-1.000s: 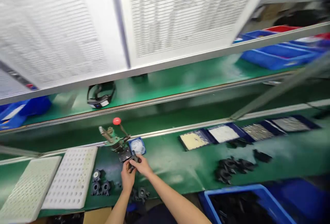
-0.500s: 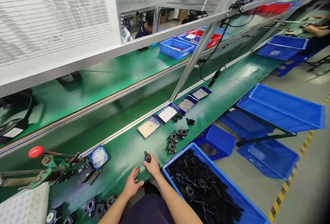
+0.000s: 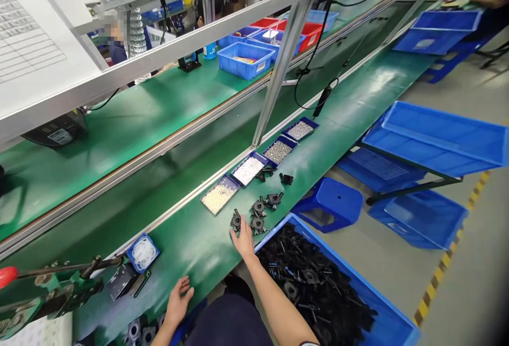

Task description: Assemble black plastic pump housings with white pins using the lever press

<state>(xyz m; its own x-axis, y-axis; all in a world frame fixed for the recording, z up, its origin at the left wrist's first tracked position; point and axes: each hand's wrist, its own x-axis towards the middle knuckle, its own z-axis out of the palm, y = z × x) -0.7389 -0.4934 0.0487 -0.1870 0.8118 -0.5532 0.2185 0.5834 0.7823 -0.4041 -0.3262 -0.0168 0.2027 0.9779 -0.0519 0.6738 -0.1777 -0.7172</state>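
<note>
My right hand point(image 3: 243, 239) reaches forward on the green bench point(image 3: 191, 240), fingertips on a small black plastic part point(image 3: 236, 221) beside a cluster of like black parts point(image 3: 264, 208). Whether it still grips the part is unclear. My left hand point(image 3: 178, 299) rests at the bench's near edge, fingers loosely spread, holding nothing. More black parts point(image 3: 139, 331) lie just left of it.
A blue bin of black parts point(image 3: 318, 287) sits below the bench on the right. Several small blue trays point(image 3: 258, 163) of tiny pieces line the rail. A green lever press with red knob point(image 3: 43, 287) and a tray of white rings point(image 3: 143, 253) stand left. Blue crates point(image 3: 437, 139) stand right.
My right hand carried the black part rightward from the press to the cluster of parts. My left hand dropped back to the bench edge. The view swung right.
</note>
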